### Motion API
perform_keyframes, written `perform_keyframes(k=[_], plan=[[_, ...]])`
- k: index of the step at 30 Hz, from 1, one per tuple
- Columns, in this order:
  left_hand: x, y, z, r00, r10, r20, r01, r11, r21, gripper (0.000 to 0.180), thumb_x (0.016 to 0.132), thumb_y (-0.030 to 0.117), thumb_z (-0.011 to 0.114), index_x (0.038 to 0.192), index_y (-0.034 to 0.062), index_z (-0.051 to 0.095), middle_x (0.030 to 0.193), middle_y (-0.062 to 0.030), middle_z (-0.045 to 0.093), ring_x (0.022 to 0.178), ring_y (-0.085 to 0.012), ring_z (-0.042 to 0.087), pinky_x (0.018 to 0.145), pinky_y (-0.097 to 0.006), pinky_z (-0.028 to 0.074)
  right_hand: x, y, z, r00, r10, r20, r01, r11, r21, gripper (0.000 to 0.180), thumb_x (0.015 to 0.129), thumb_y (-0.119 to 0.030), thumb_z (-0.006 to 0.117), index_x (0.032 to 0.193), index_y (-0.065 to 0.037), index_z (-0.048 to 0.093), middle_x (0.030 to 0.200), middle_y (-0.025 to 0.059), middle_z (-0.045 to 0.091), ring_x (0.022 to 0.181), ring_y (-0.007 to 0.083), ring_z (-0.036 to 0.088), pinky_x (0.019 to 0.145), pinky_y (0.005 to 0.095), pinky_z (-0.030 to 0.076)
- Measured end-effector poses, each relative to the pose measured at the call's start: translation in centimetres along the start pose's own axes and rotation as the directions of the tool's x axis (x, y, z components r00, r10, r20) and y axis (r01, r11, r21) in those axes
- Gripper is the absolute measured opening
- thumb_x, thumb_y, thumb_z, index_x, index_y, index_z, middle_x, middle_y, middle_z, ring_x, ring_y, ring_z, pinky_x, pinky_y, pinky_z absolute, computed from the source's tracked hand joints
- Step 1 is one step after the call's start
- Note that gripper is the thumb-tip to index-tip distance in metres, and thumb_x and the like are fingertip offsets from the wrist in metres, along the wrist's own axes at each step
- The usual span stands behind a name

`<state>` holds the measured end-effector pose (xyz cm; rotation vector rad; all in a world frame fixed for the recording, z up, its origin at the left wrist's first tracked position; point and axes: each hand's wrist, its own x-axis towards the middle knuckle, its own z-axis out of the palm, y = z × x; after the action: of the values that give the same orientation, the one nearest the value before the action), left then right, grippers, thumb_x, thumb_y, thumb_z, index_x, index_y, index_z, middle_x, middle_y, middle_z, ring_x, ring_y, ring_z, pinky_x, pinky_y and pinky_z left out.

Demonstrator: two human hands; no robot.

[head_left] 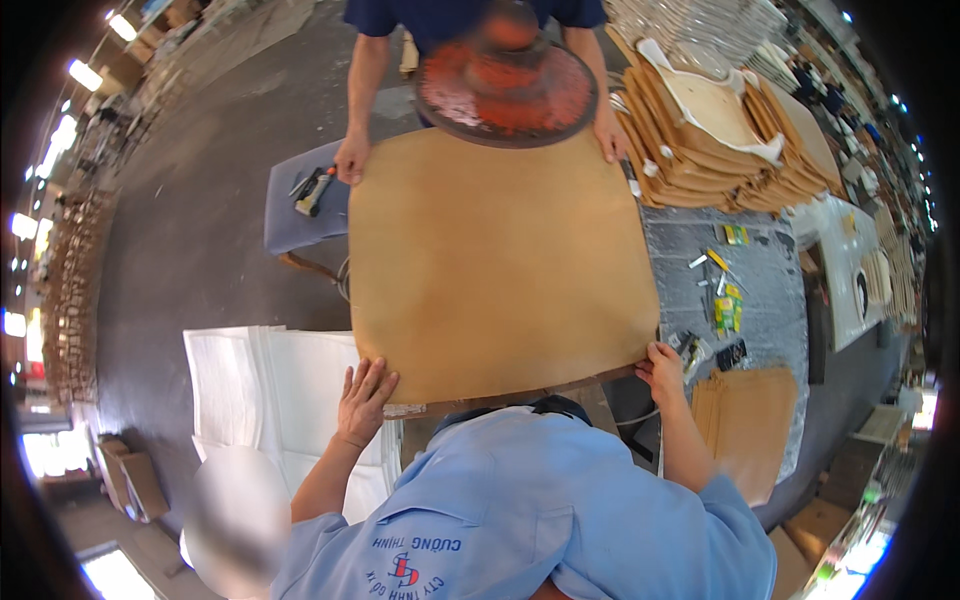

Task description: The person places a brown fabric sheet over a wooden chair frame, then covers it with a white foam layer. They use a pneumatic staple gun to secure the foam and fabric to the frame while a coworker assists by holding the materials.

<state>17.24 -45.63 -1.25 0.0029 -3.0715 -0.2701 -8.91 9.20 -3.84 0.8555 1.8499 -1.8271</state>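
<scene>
A large tan leather-like panel (500, 265) with rounded corners lies flat in front of me. My left hand (365, 400) rests at its near left corner, fingers spread over the edge. At the near right corner my right hand (662, 372) has its fingers curled around the rim, holding it. Across from me, another person's left-side hand (352, 157) and right-side hand (611, 137) touch the far corners. A round red and black object (507, 90), partly blurred, covers the middle of the far edge. The panel hides most of what supports it.
A blue-grey padded stool (300, 225) bearing a tool stands left of the panel. White folded sheets (290, 370) lie near left. On the right, a plastic-covered table (770, 300) holds small yellow-green packets (728, 310), stacked tan pieces (745, 420) and a pile of curved panels (700, 140).
</scene>
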Motion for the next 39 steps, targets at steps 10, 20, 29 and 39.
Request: perform_keyframes(k=[10,20,29,39], plan=[[-1.4,1.7,-2.1,0.962,-0.109,0.249,0.109,0.994,0.014,0.084,0.089,0.012,0.071,0.169,0.0262,0.047,0.183,-0.0079,0.028,0.169,-0.0311,0.026,0.139,-0.058,0.015,-4.0,-5.2,10.0,0.637,-0.629,0.445,0.758,0.405,-0.512,0.022,0.096,-0.012,0.081,0.116,-0.004,0.074,0.093,0.0066,0.069,0.078,0.0192,0.065,0.071,0.0367,0.056],[-3.6,7.6,1.8,0.875,-0.463,-0.146,0.416,0.870,-0.265,0.067,0.090,0.012,0.071,0.156,0.0163,0.061,0.173,-0.0163,0.045,0.162,-0.0385,0.039,0.134,-0.063,0.024,-13.8,0.6,29.7,-0.050,0.041,0.998,0.997,-0.061,0.053,0.026,0.093,-0.009,0.080,0.115,-0.006,0.066,0.110,0.0170,0.067,0.096,0.0432,0.071,0.081,0.0524,0.057],[-19.9,8.9,7.8,0.202,-0.979,0.003,0.723,0.147,-0.675,0.048,0.099,0.017,0.071,0.146,0.0092,0.068,0.155,-0.0176,0.062,0.149,-0.0406,0.053,0.123,-0.056,0.042,-12.8,3.1,30.8,0.120,0.079,0.990,0.983,-0.147,-0.108,0.022,0.085,-0.004,0.078,0.099,-0.004,0.061,0.100,0.0181,0.060,0.091,0.0417,0.065,0.076,0.0523,0.052],[-39.7,-21.3,16.0,0.178,-0.983,0.047,0.962,0.164,-0.216,0.097,0.089,0.028,0.087,0.172,0.0173,0.037,0.175,-0.0253,0.035,0.162,-0.0477,0.033,0.130,-0.064,0.029,-19.2,4.7,32.9,0.433,0.039,0.901,0.808,-0.460,-0.368,0.025,0.093,-0.019,0.073,0.107,-0.001,0.063,0.104,0.0290,0.062,0.102,0.0514,0.060,0.090,0.0617,0.048]])
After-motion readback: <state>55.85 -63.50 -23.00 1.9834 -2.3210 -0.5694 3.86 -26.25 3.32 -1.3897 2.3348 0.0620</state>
